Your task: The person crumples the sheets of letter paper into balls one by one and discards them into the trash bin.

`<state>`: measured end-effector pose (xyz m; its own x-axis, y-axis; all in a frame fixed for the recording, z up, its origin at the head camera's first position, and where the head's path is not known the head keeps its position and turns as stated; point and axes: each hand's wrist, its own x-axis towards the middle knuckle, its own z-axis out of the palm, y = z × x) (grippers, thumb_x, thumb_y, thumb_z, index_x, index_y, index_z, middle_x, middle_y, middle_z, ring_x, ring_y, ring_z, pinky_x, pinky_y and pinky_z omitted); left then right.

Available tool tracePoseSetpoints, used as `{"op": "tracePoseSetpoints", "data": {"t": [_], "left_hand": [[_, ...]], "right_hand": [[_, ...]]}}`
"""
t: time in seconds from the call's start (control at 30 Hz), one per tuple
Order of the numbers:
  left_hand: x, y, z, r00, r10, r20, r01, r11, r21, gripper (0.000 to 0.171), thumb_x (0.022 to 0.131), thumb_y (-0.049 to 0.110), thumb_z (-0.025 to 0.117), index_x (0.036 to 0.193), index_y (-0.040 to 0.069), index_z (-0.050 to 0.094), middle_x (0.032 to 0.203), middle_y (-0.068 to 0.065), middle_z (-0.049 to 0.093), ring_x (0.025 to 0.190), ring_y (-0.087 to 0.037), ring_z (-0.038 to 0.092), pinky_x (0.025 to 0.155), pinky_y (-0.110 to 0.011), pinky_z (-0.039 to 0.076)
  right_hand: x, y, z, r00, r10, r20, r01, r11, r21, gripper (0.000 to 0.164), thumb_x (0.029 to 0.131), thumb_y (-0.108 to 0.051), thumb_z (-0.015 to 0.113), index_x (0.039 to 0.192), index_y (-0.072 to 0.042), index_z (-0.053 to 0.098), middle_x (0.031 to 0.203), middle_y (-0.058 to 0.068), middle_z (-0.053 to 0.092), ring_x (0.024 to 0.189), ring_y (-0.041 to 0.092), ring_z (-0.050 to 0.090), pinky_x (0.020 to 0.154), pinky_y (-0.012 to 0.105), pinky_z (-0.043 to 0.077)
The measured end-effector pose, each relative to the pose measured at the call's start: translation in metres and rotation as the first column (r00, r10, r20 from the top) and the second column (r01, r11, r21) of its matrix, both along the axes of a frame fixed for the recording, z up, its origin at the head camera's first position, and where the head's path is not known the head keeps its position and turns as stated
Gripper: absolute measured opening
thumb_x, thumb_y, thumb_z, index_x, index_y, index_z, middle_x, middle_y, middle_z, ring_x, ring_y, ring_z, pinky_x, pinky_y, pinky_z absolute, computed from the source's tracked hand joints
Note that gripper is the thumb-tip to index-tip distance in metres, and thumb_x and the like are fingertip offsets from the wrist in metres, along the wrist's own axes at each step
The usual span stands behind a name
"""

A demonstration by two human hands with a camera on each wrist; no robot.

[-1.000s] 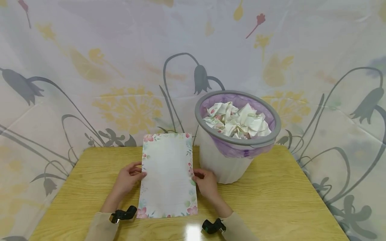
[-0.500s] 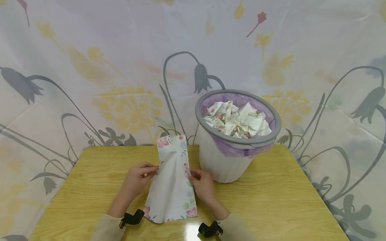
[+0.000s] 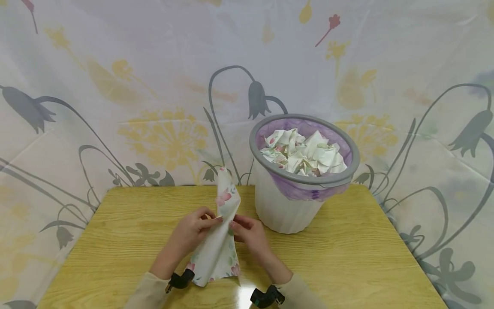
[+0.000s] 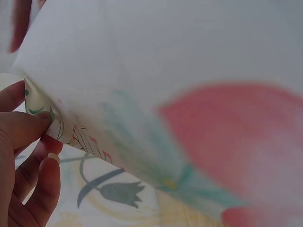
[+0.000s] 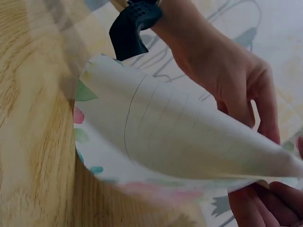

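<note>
A sheet of flower-bordered paper (image 3: pixel 218 246) is bunched at its middle between my two hands, above the table. My left hand (image 3: pixel 193 229) pinches its left edge between thumb and fingers; the left wrist view shows that thumb (image 4: pixel 28 127) on the paper's edge. On the opposite side my right hand (image 3: pixel 251 236) pinches the right edge. In the right wrist view the paper (image 5: pixel 156 123) curves into a loose fold with faint ruled lines, and its narrow end runs to the fingers at lower right.
A white bin (image 3: pixel 285 214) with a grey rim (image 3: pixel 252 148) and purple liner (image 3: pixel 297 193) stands right of my hands, filled with crumpled paper (image 3: pixel 308 154). The wooden table (image 3: pixel 347 257) ends at a flower-printed cloth (image 3: pixel 154 86).
Both hands have moved toward each other. The paper, flat a second ago, has bowed and then folded into a narrow, creased shape. The bin has stayed put.
</note>
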<state>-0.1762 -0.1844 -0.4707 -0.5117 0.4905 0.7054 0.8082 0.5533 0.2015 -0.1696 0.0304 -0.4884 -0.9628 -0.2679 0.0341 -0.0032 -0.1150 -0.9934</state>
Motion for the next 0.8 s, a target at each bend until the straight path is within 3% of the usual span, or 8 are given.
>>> {"op": "tracePoseSetpoints", "data": {"t": [0.1,0.37,0.6,0.8], "left_hand": [[0.000,0.004,0.001,0.999,-0.001,0.051,0.000,1.000,0.009,0.039,0.076,-0.009,0.079,0.107,0.014,0.080,0.098,-0.004,0.063,0.075,-0.014,0.060,0.060,-0.023,0.051],[0.002,0.007,0.002,0.984,0.041,0.173,-0.049,0.998,0.039,0.042,0.080,-0.009,0.077,0.114,0.015,0.077,0.106,-0.001,0.065,0.083,-0.015,0.064,0.063,-0.026,0.054],[0.003,0.001,0.001,0.972,-0.036,0.234,0.017,0.996,0.083,0.042,0.083,-0.004,0.077,0.124,0.006,0.071,0.117,-0.005,0.064,0.080,-0.013,0.063,0.062,-0.025,0.054],[0.007,-0.010,0.003,0.957,-0.051,0.287,0.018,0.993,0.116,0.047,0.081,-0.017,0.072,0.122,0.004,0.070,0.121,-0.006,0.064,0.088,-0.019,0.067,0.065,-0.025,0.055]], "right_hand": [[0.002,-0.002,0.004,1.000,0.026,-0.015,-0.027,0.999,-0.028,0.040,0.096,-0.012,0.065,0.129,0.011,0.060,0.118,0.023,0.067,0.102,0.026,0.068,0.083,0.042,0.057],[0.001,-0.004,0.004,1.000,-0.016,0.023,0.018,0.996,-0.082,0.038,0.097,-0.006,0.063,0.129,0.014,0.058,0.115,0.025,0.067,0.100,0.028,0.069,0.084,0.044,0.056],[-0.006,-0.001,0.003,0.987,-0.145,0.070,0.146,0.989,-0.020,0.033,0.095,-0.008,0.066,0.122,0.011,0.064,0.100,0.013,0.070,0.082,0.016,0.066,0.067,0.025,0.056],[-0.011,0.001,0.004,0.979,-0.187,0.082,0.190,0.982,-0.023,0.030,0.094,-0.006,0.067,0.119,0.012,0.065,0.095,0.009,0.069,0.077,0.012,0.063,0.064,0.024,0.052]]}}
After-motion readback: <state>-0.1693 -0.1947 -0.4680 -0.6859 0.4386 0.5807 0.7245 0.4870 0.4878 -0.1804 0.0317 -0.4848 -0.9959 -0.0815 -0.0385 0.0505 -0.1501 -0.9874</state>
